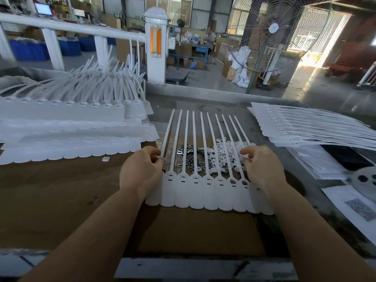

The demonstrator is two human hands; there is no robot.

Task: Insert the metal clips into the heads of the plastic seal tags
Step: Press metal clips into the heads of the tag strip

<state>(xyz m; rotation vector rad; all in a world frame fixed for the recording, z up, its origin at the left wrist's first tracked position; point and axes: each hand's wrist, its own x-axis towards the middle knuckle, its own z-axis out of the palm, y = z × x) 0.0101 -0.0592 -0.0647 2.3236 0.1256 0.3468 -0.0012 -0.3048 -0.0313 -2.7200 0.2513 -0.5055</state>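
Seal tags point(203, 192): a joined white strip of about ten lies flat on brown cardboard point(61, 190), heads toward the person, straps fanning away. Left hand point(141, 171) sits at the strip's left end, fingers curled, thumb and forefinger pinching the base of the outermost strap just above its head. Right hand point(262, 167) sits at the strip's right end, covering the last heads; its fingers are bent down among the straps, but whether they hold anything cannot be told. Between the two hands, under the straps and just beyond the heads, lies a loose heap of metal clips point(188, 157), with a heap of small white plastic pieces point(223, 151) beside it, nearer the right hand. Heads between the hands show small slots; two close to the right hand look darker. Beyond the left hand, stacks of finished-looking tag strips point(71, 127). Beyond the right hand, another flat stack of strips point(305, 127). Standing fan point(270, 31) farther back
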